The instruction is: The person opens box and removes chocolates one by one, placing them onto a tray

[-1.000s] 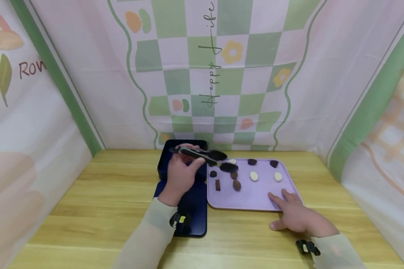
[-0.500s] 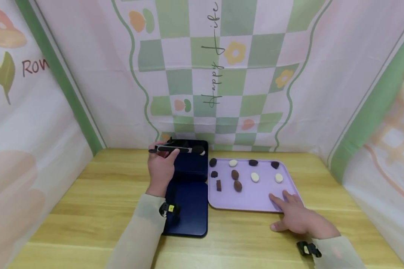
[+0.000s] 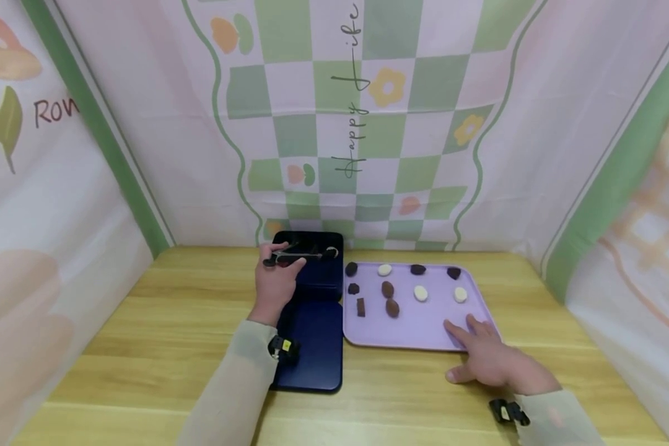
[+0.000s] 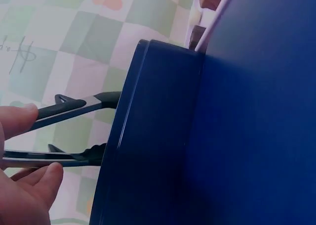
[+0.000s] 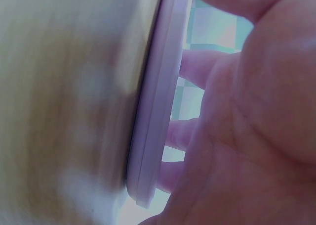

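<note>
My left hand grips black-and-silver tongs between thumb and fingers over the open dark blue box. In the left wrist view the two arms of the tongs stand apart, and their tips dip behind the box wall. A white piece shows at the tips inside the box's right side in the head view. My right hand lies with fingers spread on the near right corner of the lilac tray. Chocolates in brown and white, such as a brown oval one, sit apart on this tray.
In front of the box lies its dark blue lid, flat on the wooden table. The tray stands right beside box and lid. A patterned cloth rises behind the table and along both sides.
My left hand swings the tongs left from above the tray to the box, then lowers them into it, a white piece at their tips. My right hand stays on the tray corner.
</note>
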A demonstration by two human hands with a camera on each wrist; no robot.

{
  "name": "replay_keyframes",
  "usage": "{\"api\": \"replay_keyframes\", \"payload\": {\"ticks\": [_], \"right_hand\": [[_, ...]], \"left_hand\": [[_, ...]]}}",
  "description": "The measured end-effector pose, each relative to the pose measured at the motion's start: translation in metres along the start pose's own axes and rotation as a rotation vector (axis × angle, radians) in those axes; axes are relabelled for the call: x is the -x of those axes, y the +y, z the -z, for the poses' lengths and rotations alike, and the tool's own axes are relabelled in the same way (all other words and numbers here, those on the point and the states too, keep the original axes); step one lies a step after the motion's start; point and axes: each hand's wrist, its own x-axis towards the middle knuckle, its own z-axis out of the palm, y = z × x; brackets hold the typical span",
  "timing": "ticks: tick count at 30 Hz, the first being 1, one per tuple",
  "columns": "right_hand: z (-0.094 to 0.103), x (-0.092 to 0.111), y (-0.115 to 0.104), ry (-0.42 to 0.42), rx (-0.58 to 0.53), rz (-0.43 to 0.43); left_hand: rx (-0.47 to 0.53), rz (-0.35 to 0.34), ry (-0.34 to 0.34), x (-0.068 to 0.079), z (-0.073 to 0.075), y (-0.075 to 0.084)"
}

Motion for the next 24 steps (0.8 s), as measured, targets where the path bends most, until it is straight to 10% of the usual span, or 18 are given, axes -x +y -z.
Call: {"api": "replay_keyframes", "payload": {"ticks": [24], "right_hand": [[-0.002,-0.001,0.002,0.010,0.026,-0.023]], "left_hand": [[0.029,0.153,-0.050,-0.024,-0.026,0.004]]}}
